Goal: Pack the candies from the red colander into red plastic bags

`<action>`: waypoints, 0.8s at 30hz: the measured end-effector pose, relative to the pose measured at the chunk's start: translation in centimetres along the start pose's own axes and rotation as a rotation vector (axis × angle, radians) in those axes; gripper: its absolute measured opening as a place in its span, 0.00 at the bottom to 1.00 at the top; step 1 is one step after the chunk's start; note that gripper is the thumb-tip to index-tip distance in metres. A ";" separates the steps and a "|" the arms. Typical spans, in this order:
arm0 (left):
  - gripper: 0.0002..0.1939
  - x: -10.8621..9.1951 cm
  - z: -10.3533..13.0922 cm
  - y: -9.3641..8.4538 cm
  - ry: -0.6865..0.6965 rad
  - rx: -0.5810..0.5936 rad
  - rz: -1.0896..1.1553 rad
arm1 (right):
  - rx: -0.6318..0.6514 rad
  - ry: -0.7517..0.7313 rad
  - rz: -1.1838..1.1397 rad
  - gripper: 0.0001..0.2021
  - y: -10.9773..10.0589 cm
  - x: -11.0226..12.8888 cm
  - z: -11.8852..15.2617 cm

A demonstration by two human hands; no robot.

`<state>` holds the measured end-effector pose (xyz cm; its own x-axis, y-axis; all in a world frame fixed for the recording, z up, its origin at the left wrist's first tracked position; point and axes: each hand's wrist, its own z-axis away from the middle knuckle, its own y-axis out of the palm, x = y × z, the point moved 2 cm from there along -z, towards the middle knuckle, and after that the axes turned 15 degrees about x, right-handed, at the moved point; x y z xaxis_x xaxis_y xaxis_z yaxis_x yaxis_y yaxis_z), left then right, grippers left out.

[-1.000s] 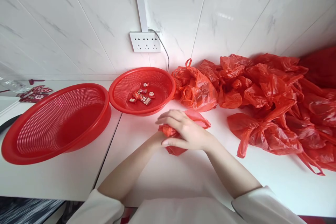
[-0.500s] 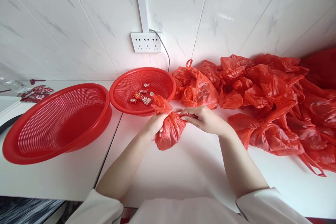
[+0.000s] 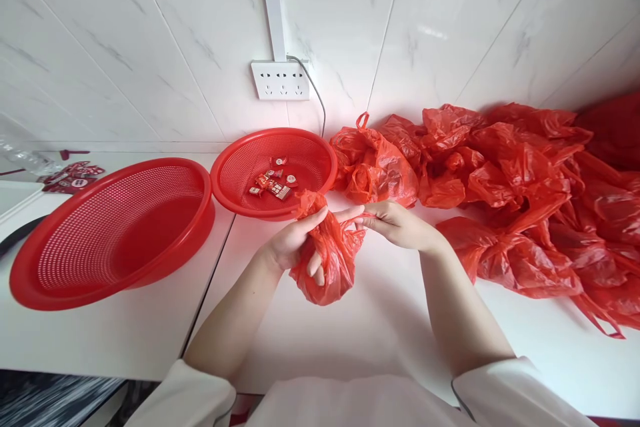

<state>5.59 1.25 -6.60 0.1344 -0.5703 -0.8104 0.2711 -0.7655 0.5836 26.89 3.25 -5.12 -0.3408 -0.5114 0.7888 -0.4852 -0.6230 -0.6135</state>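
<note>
A filled red plastic bag hangs between my hands above the white table. My left hand is closed around its upper part, thumb across the gathered top and some fingers under the side. With my right hand I pinch a twisted strip of the bag, perhaps a handle, on its right side. Just behind the bag stands a smaller red colander with several small red-wrapped packets at its bottom. What the held bag contains is hidden by the plastic.
A larger red colander stands at the left. Many filled red plastic bags are heaped along the wall at the right. Several red packets lie at the far left. A power socket with a grey cable is on the tiled wall.
The bag hangs slightly lower and looks fuller. My left fingers have spread around its side, and my right hand has drawn the pinched strip a little to the right.
</note>
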 end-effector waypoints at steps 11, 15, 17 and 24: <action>0.21 -1.1 -0.3 -0.7 0.293 -0.429 -0.094 | 0.030 -0.020 0.360 0.11 2.6 5.5 1.0; 0.11 -1.9 0.4 -0.3 0.303 -0.434 0.078 | 0.150 0.055 0.399 0.13 3.8 5.8 0.2; 0.10 -2.4 0.6 0.1 0.312 -0.427 0.091 | 0.179 0.077 0.384 0.13 3.5 5.5 0.4; 0.16 -2.3 0.8 1.7 0.185 -0.378 -0.298 | -0.236 -0.025 0.107 0.21 1.6 5.1 1.1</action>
<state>5.00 0.99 -3.71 0.1561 -0.2555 -0.9541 0.6444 -0.7057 0.2944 25.25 -0.98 -2.05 -0.3818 -0.5831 0.7171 -0.6227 -0.4110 -0.6658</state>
